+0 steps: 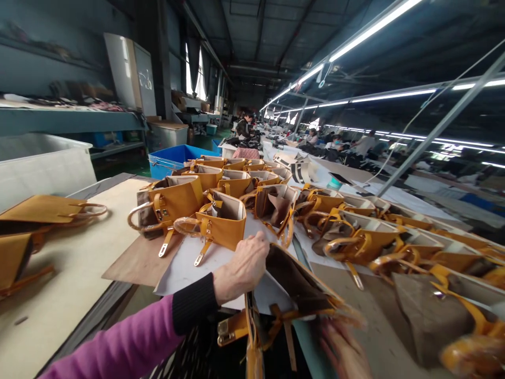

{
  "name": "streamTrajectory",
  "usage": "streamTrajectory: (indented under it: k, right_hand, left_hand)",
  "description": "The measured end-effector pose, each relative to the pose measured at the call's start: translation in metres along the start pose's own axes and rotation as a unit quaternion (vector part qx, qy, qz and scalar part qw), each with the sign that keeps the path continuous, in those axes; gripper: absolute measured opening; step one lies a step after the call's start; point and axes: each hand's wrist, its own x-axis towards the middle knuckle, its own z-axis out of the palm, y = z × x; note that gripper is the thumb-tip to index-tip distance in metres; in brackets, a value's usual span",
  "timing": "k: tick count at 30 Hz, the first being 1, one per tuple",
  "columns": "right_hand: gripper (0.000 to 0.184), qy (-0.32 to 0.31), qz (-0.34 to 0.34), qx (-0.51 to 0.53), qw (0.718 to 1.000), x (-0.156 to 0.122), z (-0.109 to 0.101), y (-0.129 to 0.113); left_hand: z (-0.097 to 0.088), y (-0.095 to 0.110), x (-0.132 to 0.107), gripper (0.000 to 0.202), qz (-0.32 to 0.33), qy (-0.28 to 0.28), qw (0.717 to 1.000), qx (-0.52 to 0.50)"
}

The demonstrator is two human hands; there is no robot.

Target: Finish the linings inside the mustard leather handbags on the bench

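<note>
A mustard-yellow handbag (298, 279) lies tilted in front of me, its dark brown lining facing up. My left hand (244, 266), in a purple sleeve with a black cuff, is closed on the bag's far left edge. Below that edge hang a strap with a metal clasp (231, 327) and a handle in clear wrap. My right hand (343, 345) is at the near right side of the same bag, partly beneath it and blurred by motion, so its grip cannot be made out. Just beyond my left hand stands another yellow handbag (224, 226) with its top open.
Rows of similar yellow bags (366, 239) stand across the table to the right and ahead. Two more bags (43, 208) lie on the pale board (90, 263) at left. A blue bin (165, 163), a white tub (43, 163) and a slanted metal pole (437, 131) are around. People sit farther back.
</note>
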Motion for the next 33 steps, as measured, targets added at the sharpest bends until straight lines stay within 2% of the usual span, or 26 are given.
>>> streamTrajectory:
  k: [2, 3, 5, 7, 8, 10, 13, 15, 19, 21, 23, 26, 29, 31, 33]
  right_hand:
    - [0.075, 0.116, -0.059, -0.093, 0.987, -0.016, -0.007, -0.019]
    - [0.084, 0.143, -0.112, -0.160, 0.970, -0.025, -0.007, -0.031]
    - [0.098, 0.162, -0.254, -0.278, 0.912, -0.036, 0.000, -0.055]
    - [0.090, 0.187, -0.347, -0.326, 0.859, -0.036, 0.009, -0.072]
    - [0.083, 0.175, -0.366, -0.339, 0.849, -0.032, 0.013, -0.078]
    - [0.067, 0.106, -0.363, -0.363, 0.852, -0.019, 0.017, -0.085]
    - [0.049, 0.017, -0.297, -0.398, 0.868, 0.007, 0.018, -0.091]
    - [0.040, -0.003, -0.269, -0.387, 0.882, 0.026, 0.016, -0.098]
    - [0.028, -0.040, -0.269, -0.338, 0.901, 0.055, 0.019, -0.117]
    - [0.026, -0.055, -0.271, -0.340, 0.899, 0.060, 0.026, -0.124]
    - [0.027, -0.051, -0.275, -0.346, 0.896, 0.055, 0.034, -0.128]
    - [0.027, -0.026, -0.282, -0.367, 0.886, 0.040, 0.042, -0.130]
    - [0.025, -0.013, -0.283, -0.391, 0.876, 0.028, 0.042, -0.126]
    - [0.022, -0.008, -0.287, -0.406, 0.867, 0.026, 0.040, -0.122]
    - [0.021, 0.011, -0.320, -0.428, 0.845, 0.025, 0.038, -0.117]
  left_hand:
    - [0.003, 0.001, 0.004, 0.018, 0.006, -0.004, 1.000, 0.001]
    - [0.005, 0.001, 0.007, 0.018, 0.013, -0.006, 1.000, 0.001]
    - [0.010, 0.001, 0.011, 0.018, 0.035, -0.004, 0.999, 0.002]
    - [0.014, 0.000, 0.014, 0.018, 0.059, 0.009, 0.998, 0.014]
    - [0.015, 0.000, 0.015, 0.018, 0.071, 0.016, 0.997, 0.022]
    - [0.014, -0.001, 0.014, 0.019, 0.090, 0.024, 0.995, 0.038]
    - [0.009, -0.006, 0.009, 0.020, 0.118, 0.007, 0.992, 0.043]
    - [0.006, -0.013, 0.005, 0.018, 0.157, 0.012, 0.987, 0.036]
    - [0.005, -0.032, 0.003, 0.015, 0.279, 0.047, 0.958, 0.039]
    - [0.004, -0.038, 0.004, 0.014, 0.324, 0.051, 0.944, 0.047]
    - [0.002, -0.039, 0.005, 0.013, 0.340, 0.046, 0.937, 0.060]
    - [-0.002, -0.033, 0.003, 0.018, 0.320, 0.022, 0.944, 0.070]
    - [-0.003, -0.020, 0.002, 0.043, 0.279, -0.011, 0.959, 0.044]
    - [-0.002, -0.010, 0.004, 0.052, 0.232, -0.020, 0.972, 0.004]
    - [-0.001, 0.003, 0.010, 0.049, 0.159, -0.027, 0.987, -0.031]
